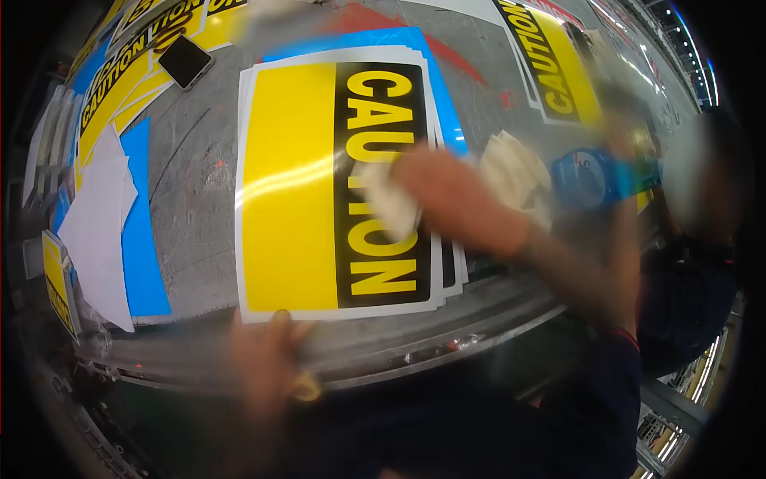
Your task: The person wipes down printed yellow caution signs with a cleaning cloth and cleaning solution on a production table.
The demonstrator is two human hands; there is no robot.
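A yellow and black caution sign (291,191) lies on top of a stack of sheets at the table's front edge. My right hand (463,199), blurred by motion, is closed on a white cloth (389,199) and presses it on the sign's black band, covering part of the lettering. My left hand (267,351) is at the sign's near edge, its thumb on top of the border and its other fingers partly hidden below. White borders of more sheets and a blue sheet (443,104) show from under the sign.
A phone (185,62) lies among caution signs (120,88) at the back left. White sheets (100,223) rest on blue ones at left. A crumpled pale cloth (515,172) and a blue round container (586,177) are at right, near another person (706,180). Another caution sign (550,64) lies behind.
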